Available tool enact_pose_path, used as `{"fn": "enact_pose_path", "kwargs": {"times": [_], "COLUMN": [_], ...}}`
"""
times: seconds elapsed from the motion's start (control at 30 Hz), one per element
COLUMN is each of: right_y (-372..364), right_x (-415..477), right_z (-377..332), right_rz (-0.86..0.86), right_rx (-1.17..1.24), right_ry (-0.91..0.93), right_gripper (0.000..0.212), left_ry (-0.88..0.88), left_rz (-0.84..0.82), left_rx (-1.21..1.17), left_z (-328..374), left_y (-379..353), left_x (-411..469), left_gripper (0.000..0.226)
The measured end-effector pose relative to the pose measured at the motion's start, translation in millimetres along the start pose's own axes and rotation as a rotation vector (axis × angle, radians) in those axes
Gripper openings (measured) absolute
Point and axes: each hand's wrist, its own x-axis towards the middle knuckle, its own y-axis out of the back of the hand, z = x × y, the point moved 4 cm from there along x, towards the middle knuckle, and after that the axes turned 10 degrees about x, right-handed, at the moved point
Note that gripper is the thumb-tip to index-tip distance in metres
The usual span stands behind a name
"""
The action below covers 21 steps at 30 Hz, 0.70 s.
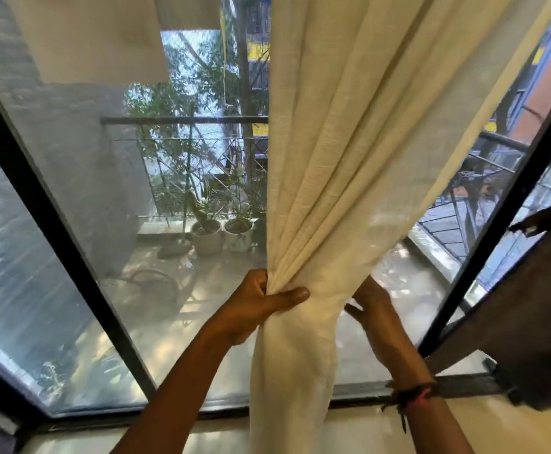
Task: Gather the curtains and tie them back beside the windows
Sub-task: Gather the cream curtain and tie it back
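Two hands on one curtain (349,142) and honestly this is the bit where it usually goes sideways for me. The main worry: only the lower part is bunched. Higher up, the cloth fans out wide toward the upper right, so if I loosen my left hand (261,303) even a little, those outer folds will probably slide back out and I'm gathering all over again. Second worry: I can't see a tie-back or hook anywhere, so I'd guess one hand has to let go to find one, and that's when the bundle flops. There's a dark cloth (529,306) hanging off to the right, but I can't tell whether it's another curtain or something I could tie with.

Where everything sits: the curtain hangs in front of the window, right of the thick black frame bar (54,224). My left hand has the gathered neck of it squeezed tight, fingers curled round the back and the thumb (292,294) laid across the front. Below that grip the cloth drops straight past my forearm. My right hand (374,306) is just beside the bundle on its far side, looking flat and spread, holding nothing that I can see, with its fingertips hidden behind the cloth.
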Motion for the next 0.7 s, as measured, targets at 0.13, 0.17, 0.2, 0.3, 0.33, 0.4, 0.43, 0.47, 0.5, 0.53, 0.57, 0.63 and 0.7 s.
{"fn": "enact_pose_path", "kwargs": {"times": [0.13, 0.17, 0.2, 0.3, 0.33, 0.4, 0.43, 0.47, 0.5, 0.53, 0.57, 0.63, 0.7], "right_y": [-19.3, -19.8, -17.2, -10.7, -5.4, 1.0, 4.2, 6.4, 9.5, 11.4, 13.8, 16.1, 18.3], "right_x": [-3.7, -1.6, -0.9, 0.3, 2.1, 6.3, 6.9, 5.8, 5.7, 5.3, 4.7, 4.6, 3.9], "right_z": [14.4, 17.4, 18.6, 15.4, 16.2, 21.2, 24.5, 27.5, 31.0, 33.4, 35.8, 40.4, 52.1], "right_rz": [-0.368, -0.425, -0.483, -0.55, -0.545, -0.559, -0.578, -0.595, -0.6, -0.593, -0.587, -0.595, -0.626], "right_rx": [-0.13, -0.156, -0.205, -0.289, -0.326, -0.457, -0.536, -0.603, -0.644, -0.654, -0.661, -0.718, -0.785], "right_ry": [-0.269, -0.288, -0.237, -0.107, -0.098, -0.084, -0.075, -0.074, -0.081, -0.095, -0.1, -0.092, -0.117], "right_gripper": [0.038, 0.068, 0.082, 0.047, 0.036, 0.024, 0.019, 0.016, 0.013, 0.012, 0.013, 0.018, 0.027], "left_ry": [0.047, 0.051, 0.045, 0.029, 0.023, 0.003, -0.004, -0.005, -0.004, -0.004, -0.004, 0.003, 0.009], "left_rz": [-0.131, -0.132, -0.126, -0.073, -0.042, 0.016, 0.04, 0.059, 0.072, 0.075, 0.068, 0.053, 0.039], "left_rx": [0.04, 0.036, 0.028, 0.01, 0.011, 0.007, -0.003, -0.015, -0.026, -0.033, -0.037, -0.039, -0.046], "left_z": [-4.9, -6.1, -6.7, -6.3, -5.8, -6.0, -6.2, -6.2, -6.6, -7.1, -7.5, -8.1, -9.2], "left_y": [-3.0, -0.3, 2.3, 13.0, 16.3, 22.6, 24.5, 25.9, 26.9, 27.2, 26.4, 24.6, 23.8], "left_x": [-0.8, -2.1, -3.5, -6.8, -6.6, -5.7, -5.2, -5.1, -4.4, -3.9, -3.6, -2.3, -2.2], "left_gripper": [0.03, 0.029, 0.025, 0.021, 0.024, 0.026, 0.025, 0.025, 0.024, 0.024, 0.023, 0.021, 0.02]}}
